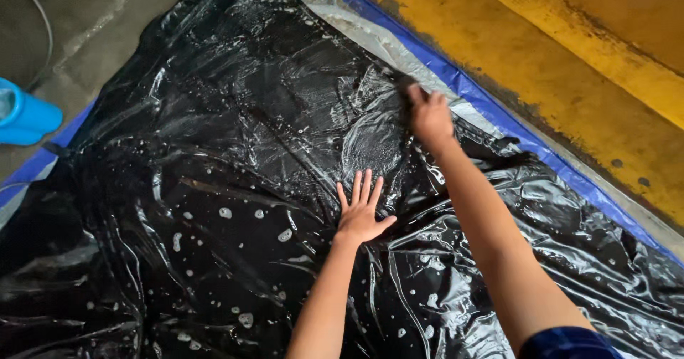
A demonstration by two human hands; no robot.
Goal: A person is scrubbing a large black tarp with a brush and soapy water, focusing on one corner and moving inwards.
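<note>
A large wet black plastic sheet (214, 209), shiny and dotted with soap suds, covers most of the floor. My left hand (362, 213) lies flat on it with fingers spread, pressing the sheet down. My right hand (429, 113) reaches farther out, fingers closed around a small dark object (406, 82) that I cannot identify, held against the sheet near its far edge.
The sheet's blue border (499, 116) runs along a yellow painted concrete step (570, 67) at the right. A blue plastic container (25, 115) stands on the grey concrete floor (85, 24) at the left, near a thin cable (46, 24).
</note>
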